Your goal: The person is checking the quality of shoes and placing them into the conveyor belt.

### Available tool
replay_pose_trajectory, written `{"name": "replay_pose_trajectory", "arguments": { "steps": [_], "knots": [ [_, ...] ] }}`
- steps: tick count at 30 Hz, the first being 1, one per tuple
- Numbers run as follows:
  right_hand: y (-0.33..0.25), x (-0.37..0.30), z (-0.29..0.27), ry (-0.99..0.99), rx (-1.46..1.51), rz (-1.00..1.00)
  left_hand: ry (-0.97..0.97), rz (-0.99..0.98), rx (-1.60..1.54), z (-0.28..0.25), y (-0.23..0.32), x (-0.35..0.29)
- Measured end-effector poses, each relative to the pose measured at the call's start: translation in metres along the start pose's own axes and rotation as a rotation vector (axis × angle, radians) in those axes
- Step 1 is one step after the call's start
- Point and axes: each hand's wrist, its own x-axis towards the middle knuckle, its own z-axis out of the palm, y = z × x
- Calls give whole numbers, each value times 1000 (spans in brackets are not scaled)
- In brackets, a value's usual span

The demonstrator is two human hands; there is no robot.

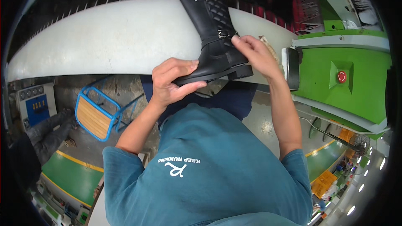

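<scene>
A black boot (pixel 217 52) with a quilted shaft and buckled straps lies across the near edge of a white table (pixel 113 37). Its toe points left, its heel is at the right, and its shaft runs to the far side. My left hand (pixel 171 79) grips the toe, fingers over the top and thumb along the sole. At the ankle strap, my right hand (pixel 255 52) pinches with thumb and forefinger close to the back of the boot; a small bit there is hidden. A crumpled pale cloth (pixel 269 47) sits just beyond my right wrist.
A green machine (pixel 322 71) with a red button (pixel 341 76) stands at the right, its dark block (pixel 291 69) beside my right forearm. A blue-framed stool (pixel 98 113) with a wooden seat is on the floor at left. A person's legs (pixel 50 134) show at far left.
</scene>
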Motion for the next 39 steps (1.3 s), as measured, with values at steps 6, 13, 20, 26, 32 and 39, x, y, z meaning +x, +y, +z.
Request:
{"name": "replay_pose_trajectory", "arguments": {
  "steps": [6,13,20,26,32,39],
  "knots": [
    [-16,-26,4,213,262,-500,-125,177,192,-10,27,20],
    [-98,-73,-16,349,-517,-1087,-353,609,741,-37,147,173],
    [-55,-26,-20,408,465,-1045,-884,210,928,-47,142,197],
    [-32,-2,37,396,449,-917,-960,-16,944,-39,142,210],
    [-48,3,46,533,439,-1012,-974,-120,819,-28,132,209],
    [-42,10,51,543,603,-1025,-1012,-146,802,-16,132,215]
  ]
}}
